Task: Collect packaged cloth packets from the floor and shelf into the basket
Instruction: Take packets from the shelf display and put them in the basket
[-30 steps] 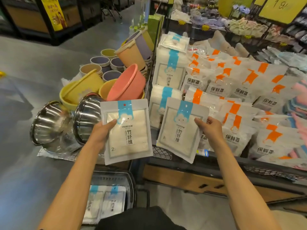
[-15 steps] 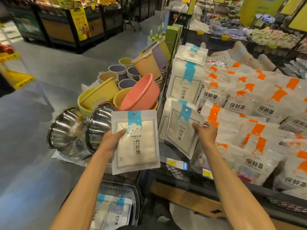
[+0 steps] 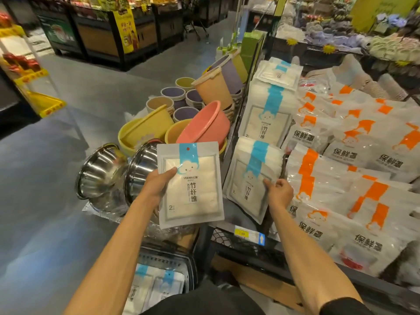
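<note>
Open grey floor spreads to the left. Steel bowls crowd the shelf at its near-left edge, with the basket below. The left hand grips a white packet with a blue strip, upright above the basket. The right hand pinches the right edge of a matching shelf packet that leans on the shelf.

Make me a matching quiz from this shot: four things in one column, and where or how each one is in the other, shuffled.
1 left hand
2 right hand
3 pink basin
4 basket

A tilted among coloured tubs
B grips the raised packet, clear of the shelf
C below the hands, packets inside
D pinches the leaning packet at the shelf

Pairs: 1-B, 2-D, 3-A, 4-C
</note>
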Motion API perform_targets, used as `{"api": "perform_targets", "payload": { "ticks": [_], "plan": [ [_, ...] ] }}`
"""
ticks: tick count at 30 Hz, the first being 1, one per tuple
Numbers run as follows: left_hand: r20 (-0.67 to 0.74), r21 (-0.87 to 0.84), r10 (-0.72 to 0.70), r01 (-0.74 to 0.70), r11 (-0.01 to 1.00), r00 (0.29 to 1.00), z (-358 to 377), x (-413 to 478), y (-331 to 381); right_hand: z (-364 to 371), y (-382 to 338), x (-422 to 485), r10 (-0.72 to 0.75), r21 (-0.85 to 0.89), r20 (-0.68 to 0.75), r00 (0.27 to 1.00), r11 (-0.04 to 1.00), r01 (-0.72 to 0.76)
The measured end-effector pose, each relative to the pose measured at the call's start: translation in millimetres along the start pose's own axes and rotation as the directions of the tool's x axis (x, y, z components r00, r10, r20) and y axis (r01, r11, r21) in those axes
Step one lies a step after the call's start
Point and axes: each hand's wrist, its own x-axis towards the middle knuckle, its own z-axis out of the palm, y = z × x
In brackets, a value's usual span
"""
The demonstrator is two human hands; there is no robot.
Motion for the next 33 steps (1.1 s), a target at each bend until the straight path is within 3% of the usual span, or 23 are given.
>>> {"api": "perform_targets", "payload": {
  "ticks": [7,15,19,24,28,33],
  "plan": [
    [-0.040,0.020,-0.008,0.009,1.000,0.999,-11.5,13.9,0.3,24.6,15.7,-0.4,0.048,-0.013,0.038,0.998,0.999,-0.048],
    [-0.032,0.019,-0.022,0.023,1.000,0.999,-1.1,26.0,0.7,21.7,10.3,10.4,-0.030,-0.202,0.092,0.995,0.978,0.049],
    [-0.031,0.018,-0.029,0.030,0.999,0.999,2.0,27.4,-2.4,15.4,4.1,7.9,-0.079,-0.195,0.100,0.992,0.976,0.097],
    [-0.033,0.004,-0.032,0.032,0.999,0.999,4.3,26.9,-8.0,7.0,-6.1,18.3,-0.155,-0.357,0.261,0.953,0.902,0.245],
    [-0.030,0.002,-0.032,0.032,0.999,0.999,7.1,26.7,-9.2,8.0,-13.2,33.0,-0.117,-0.481,0.452,0.884,0.803,0.352],
    [-0.044,-0.003,-0.030,0.030,1.000,0.999,3.8,26.8,-10.1,13.6,-18.4,42.1,-0.048,-0.543,0.513,0.857,0.755,0.367]
  ]
}}
